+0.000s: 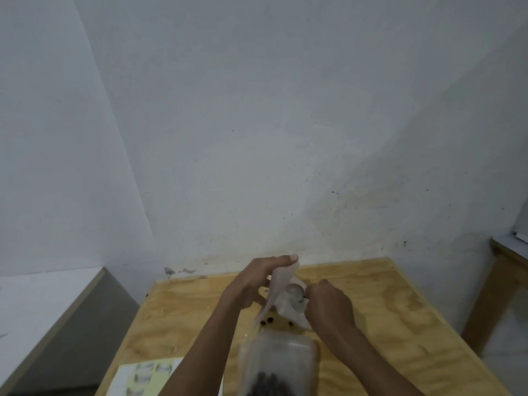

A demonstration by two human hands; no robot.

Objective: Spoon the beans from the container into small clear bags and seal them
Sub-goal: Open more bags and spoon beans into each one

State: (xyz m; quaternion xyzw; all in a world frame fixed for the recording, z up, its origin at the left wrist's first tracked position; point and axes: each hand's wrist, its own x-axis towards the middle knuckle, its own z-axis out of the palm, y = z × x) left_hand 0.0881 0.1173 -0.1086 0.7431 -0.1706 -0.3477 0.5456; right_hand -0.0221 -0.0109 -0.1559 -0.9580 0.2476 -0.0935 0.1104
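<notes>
Left hand (257, 284) pinches the bag (281, 292) open; right hand (328, 305) grips the spoon (295, 291) inside it, above the container (283, 358).

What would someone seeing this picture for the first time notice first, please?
Low in the centre, over the wooden table, the left hand holds up a small clear bag while the right hand tips a metal spoon into its mouth; a few dark beans sit in the bag's bottom. Nearer the camera stands the clear container with more beans. A bare pale wall fills most of the view.
</notes>
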